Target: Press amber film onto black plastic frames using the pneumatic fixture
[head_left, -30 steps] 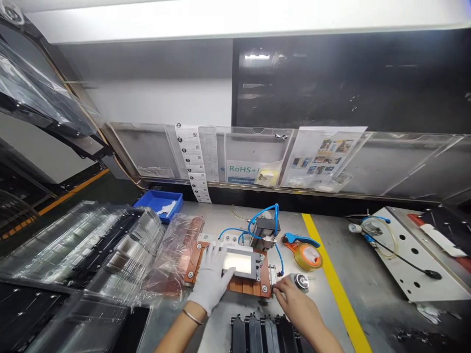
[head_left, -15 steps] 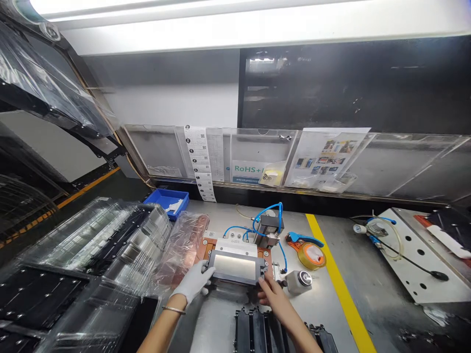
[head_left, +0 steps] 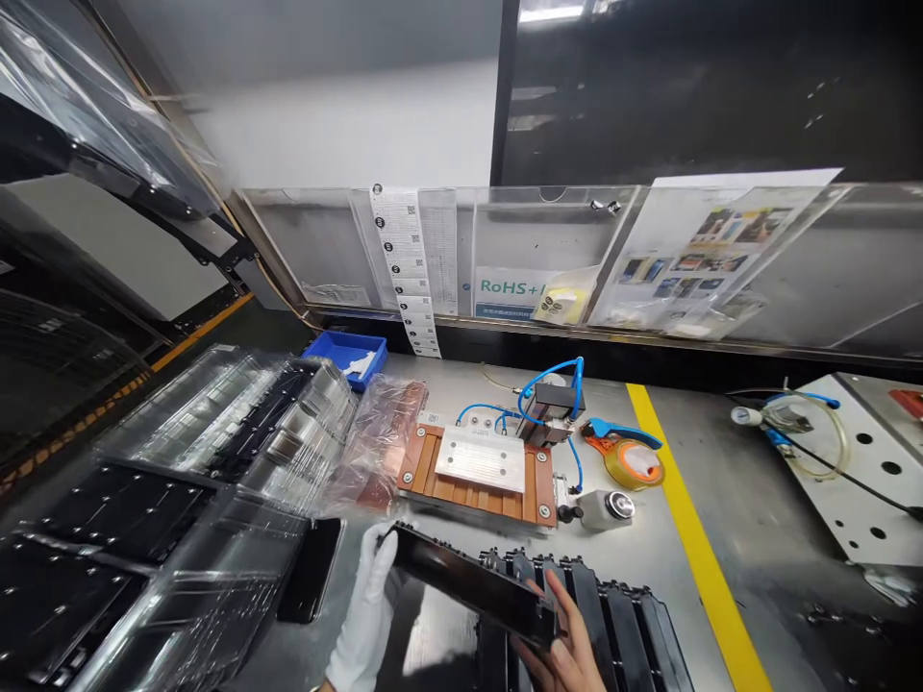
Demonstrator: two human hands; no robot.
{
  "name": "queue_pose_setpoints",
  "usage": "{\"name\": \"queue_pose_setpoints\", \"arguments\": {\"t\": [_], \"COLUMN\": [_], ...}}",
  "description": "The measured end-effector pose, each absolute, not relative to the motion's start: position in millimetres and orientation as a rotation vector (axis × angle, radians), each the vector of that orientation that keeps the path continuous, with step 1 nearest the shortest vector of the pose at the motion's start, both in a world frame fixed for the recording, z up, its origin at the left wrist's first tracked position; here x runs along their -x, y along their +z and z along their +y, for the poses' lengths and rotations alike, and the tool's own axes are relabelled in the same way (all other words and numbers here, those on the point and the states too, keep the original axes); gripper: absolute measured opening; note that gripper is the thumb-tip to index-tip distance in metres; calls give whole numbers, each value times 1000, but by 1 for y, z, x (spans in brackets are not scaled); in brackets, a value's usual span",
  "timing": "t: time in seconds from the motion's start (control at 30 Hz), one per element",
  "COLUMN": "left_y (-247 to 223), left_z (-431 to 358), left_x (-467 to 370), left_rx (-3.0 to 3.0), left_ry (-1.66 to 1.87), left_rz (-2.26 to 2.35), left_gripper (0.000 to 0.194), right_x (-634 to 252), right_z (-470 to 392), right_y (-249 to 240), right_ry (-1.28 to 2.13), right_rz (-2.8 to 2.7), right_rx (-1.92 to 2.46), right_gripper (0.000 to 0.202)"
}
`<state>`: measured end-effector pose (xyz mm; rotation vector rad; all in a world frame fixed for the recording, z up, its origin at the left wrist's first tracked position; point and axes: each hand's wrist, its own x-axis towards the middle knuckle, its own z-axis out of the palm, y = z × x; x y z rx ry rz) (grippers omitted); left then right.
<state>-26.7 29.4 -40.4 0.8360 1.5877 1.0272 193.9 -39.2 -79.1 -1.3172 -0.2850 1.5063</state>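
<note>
Your head camera looks forward and down from close above your gloved left hand [head_left: 364, 615] and bare right hand [head_left: 566, 649], across the workbench [head_left: 692, 538] toward the document holders [head_left: 548, 259] beyond.

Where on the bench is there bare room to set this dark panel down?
Bare steel lies right of the yellow stripe, before the white perforated plate. A narrower strip runs between the copper fixture and black rack. The left is crowded with clear wrapped trays.
</note>
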Motion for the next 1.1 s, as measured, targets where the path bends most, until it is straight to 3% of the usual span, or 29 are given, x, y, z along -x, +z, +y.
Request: {"name": "queue_pose_setpoints", "arguments": {"t": [0.13, 0.3, 0.37, 0.47, 0.57, 0.63, 0.8, 1.1], "left_y": [-30, -10, 5, 32, 41, 29, -12, 37], "left_z": [30, 37, 37, 31, 21, 14, 5, 52], "left_x": [28, 35, 34, 17, -15, -36, -59, -11], "left_rx": [-995, -1269, -1629, -2252, -2513, -2574, -2538, -2388], "left_ry": [1109, 1012, 991, 591, -19, -180, -87, -425], "left_rz": [1499, 1537, 1684, 1423, 998, 960, 1118, 1327], "left_gripper": [21, 44, 43, 20, 22, 25, 26, 41], "right_x": [-205, -206, -206, -208, -207, -202, -190, -208], "right_z": [-37, -36, -36, -34, -31, -30, -34, -40], "right_y": [-58, -34, -33, -40, -44, -42, -30, -17], "right_ry": [1578, 1477, 1363, 1340, 1346, 1275, 1213, 1262], "right_rz": [-625, -799, -846, -971, -1061, -1046, -1014, -972], "right_rx": [1356, 1513, 1552, 1600, 1616, 1649, 1713, 1756], "right_gripper": [75, 64, 61, 58, 59, 59, 62, 65]}}
